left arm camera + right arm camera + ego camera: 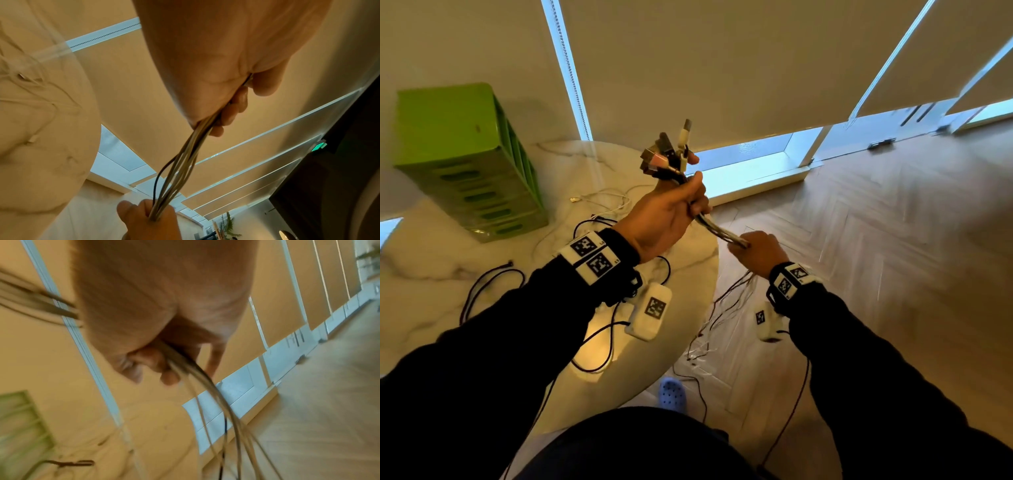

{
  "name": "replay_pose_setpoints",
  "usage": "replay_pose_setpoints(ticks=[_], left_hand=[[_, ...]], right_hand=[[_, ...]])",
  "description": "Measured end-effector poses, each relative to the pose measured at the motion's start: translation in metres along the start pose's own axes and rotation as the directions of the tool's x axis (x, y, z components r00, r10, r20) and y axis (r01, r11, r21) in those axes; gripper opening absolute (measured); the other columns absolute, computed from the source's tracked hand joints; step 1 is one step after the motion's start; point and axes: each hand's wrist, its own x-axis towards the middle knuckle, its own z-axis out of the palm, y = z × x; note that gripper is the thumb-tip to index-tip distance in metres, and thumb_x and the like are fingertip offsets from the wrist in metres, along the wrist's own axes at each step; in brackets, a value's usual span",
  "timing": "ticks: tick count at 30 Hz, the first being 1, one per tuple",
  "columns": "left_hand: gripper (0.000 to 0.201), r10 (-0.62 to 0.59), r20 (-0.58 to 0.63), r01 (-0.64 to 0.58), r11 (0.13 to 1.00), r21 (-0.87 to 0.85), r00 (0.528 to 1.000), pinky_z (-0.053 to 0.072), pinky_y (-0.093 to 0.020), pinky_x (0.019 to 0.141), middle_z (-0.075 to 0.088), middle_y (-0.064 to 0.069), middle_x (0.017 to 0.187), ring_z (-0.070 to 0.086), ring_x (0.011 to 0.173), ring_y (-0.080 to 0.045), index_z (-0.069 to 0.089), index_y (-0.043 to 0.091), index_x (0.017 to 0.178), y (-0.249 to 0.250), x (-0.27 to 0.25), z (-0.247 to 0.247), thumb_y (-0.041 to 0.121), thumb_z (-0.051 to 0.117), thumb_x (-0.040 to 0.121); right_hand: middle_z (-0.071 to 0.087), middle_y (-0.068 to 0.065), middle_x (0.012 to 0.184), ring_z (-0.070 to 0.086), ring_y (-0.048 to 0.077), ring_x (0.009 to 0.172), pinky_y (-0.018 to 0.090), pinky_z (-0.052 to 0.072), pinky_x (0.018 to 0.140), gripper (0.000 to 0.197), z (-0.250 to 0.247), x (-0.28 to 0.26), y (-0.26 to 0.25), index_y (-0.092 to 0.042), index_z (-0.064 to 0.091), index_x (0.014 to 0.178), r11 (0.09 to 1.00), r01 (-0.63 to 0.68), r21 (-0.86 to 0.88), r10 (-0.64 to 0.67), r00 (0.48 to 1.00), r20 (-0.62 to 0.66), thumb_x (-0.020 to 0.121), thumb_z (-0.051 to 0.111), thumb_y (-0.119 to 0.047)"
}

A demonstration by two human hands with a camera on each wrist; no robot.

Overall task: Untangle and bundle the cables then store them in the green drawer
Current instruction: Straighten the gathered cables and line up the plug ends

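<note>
- The marble table [448, 301] carries the green drawer [465, 161] unit at its far left, every drawer appearing shut; loose cables [489, 284] are left lying on the top.
- The gathering step is judged to be in hand: a bunch of cables [719, 231] is gripped near the plugs [671, 150] by the left hand [664, 219], fingers curled round it.
- Lower down, the same bunch is enclosed by the right hand [756, 253]; the tails are left trailing to the floor.
- Next, coiling of the hanging length is called for.
- The cable count and remaining knots cannot be made out; the right wrist view is blurred.
</note>
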Motion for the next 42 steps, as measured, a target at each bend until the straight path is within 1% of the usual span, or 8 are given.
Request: replay_pose_setpoints(ticks=[4, 12, 18, 23, 29, 35, 38, 42], left_hand=[[0.003, 0.031, -0.115, -0.035, 0.999, -0.029, 0.993, 0.039, -0.029, 0.075, 0.036, 0.007, 0.068, 0.034, 0.066, -0.013, 0.048, 0.025, 0.098, 0.017, 0.014, 0.007, 0.025, 0.049, 0.101], [0.034, 0.009, -0.153, 0.016, 0.987, 0.160, 0.988, 0.021, -0.030, 0.059, 0.028, 0.010, 0.061, 0.022, 0.057, -0.010, 0.033, 0.022, 0.081, -0.014, 0.022, 0.000, 0.041, 0.031, 0.109], [0.042, -0.039, -0.091, 0.064, 0.954, 0.293, 0.995, 0.035, -0.030, 0.064, 0.035, 0.006, 0.059, 0.034, 0.057, -0.012, 0.038, 0.020, 0.077, -0.025, 0.020, 0.002, 0.047, 0.031, 0.107], [0.040, 0.046, -0.079, 0.013, 0.788, 0.616, 0.996, 0.049, -0.036, 0.088, 0.060, -0.001, 0.078, 0.061, 0.080, -0.011, 0.055, 0.027, 0.081, -0.042, 0.023, 0.013, 0.051, 0.034, 0.106], [0.029, 0.241, -0.041, -0.067, 0.425, 0.903, 0.970, 0.045, -0.043, 0.095, 0.058, -0.003, 0.094, 0.057, 0.101, -0.024, 0.059, 0.044, 0.089, -0.041, 0.044, -0.005, 0.065, 0.040, 0.097], [0.036, -0.107, -0.161, 0.143, 0.961, 0.234, 0.981, 0.047, -0.032, 0.060, 0.070, -0.009, 0.088, 0.068, 0.082, -0.022, 0.055, 0.003, 0.119, -0.019, 0.050, -0.001, 0.013, 0.074, 0.091], [0.053, -0.035, -0.171, 0.045, 0.997, 0.056, 0.985, 0.053, -0.027, 0.080, 0.067, -0.004, 0.098, 0.066, 0.094, -0.017, 0.059, 0.013, 0.134, -0.019, 0.054, 0.000, 0.000, 0.075, 0.085], [0.014, 0.135, -0.178, -0.060, 0.925, 0.374, 0.975, 0.049, -0.027, 0.083, 0.061, 0.010, 0.083, 0.059, 0.080, -0.006, 0.068, 0.021, 0.103, -0.023, 0.053, 0.005, 0.023, 0.075, 0.091]], right_hand=[[0.058, -0.001, 0.062, 0.061, 0.025, 0.063, 0.027, 0.044, 0.056, 0.048, 0.020, -0.013, 0.015, -0.018, 0.055, 0.069, 0.995, -0.065, -0.074, 0.053, 0.986, -0.157, 0.099, 0.039, -0.052], [0.063, -0.003, 0.089, 0.065, 0.022, 0.086, 0.033, 0.051, 0.075, 0.043, 0.083, -0.059, -0.005, -0.026, 0.051, 0.095, 0.984, 0.155, -0.090, -0.110, 0.917, 0.384, 0.086, 0.059, -0.067], [0.039, -0.001, 0.153, 0.044, 0.016, 0.135, 0.041, 0.040, 0.112, 0.105, 0.024, -0.056, -0.033, -0.026, 0.026, 0.152, 0.953, 0.149, 0.266, -0.151, 0.988, -0.012, 0.070, 0.077, -0.066], [0.053, 0.001, 0.137, 0.057, 0.011, 0.124, 0.029, 0.051, 0.100, 0.078, -0.022, -0.045, -0.075, -0.017, 0.027, 0.148, 0.686, 0.343, 0.642, -0.284, 0.938, -0.198, 0.087, 0.074, -0.008], [0.050, -0.003, 0.073, 0.045, 0.014, 0.064, 0.034, 0.041, 0.062, 0.035, -0.026, -0.051, -0.084, -0.035, 0.043, 0.128, 0.548, 0.232, 0.804, -0.153, 0.972, -0.177, 0.097, 0.042, -0.020], [0.048, -0.019, 0.064, 0.037, 0.005, 0.057, 0.024, 0.032, 0.053, 0.019, -0.033, -0.059, -0.087, -0.022, 0.054, 0.108, 0.501, 0.174, 0.848, -0.180, 0.979, -0.094, 0.102, 0.039, -0.010], [0.039, -0.014, 0.059, 0.032, 0.007, 0.054, 0.025, 0.029, 0.051, 0.012, -0.039, -0.063, -0.092, -0.017, 0.049, 0.100, 0.473, 0.092, 0.876, -0.205, 0.979, 0.008, 0.102, 0.039, -0.010], [0.031, -0.005, 0.063, 0.027, 0.011, 0.053, 0.028, 0.027, 0.052, 0.004, -0.048, -0.058, -0.097, -0.015, 0.042, 0.098, 0.509, -0.009, 0.861, -0.230, 0.962, 0.145, 0.100, 0.040, -0.013]])
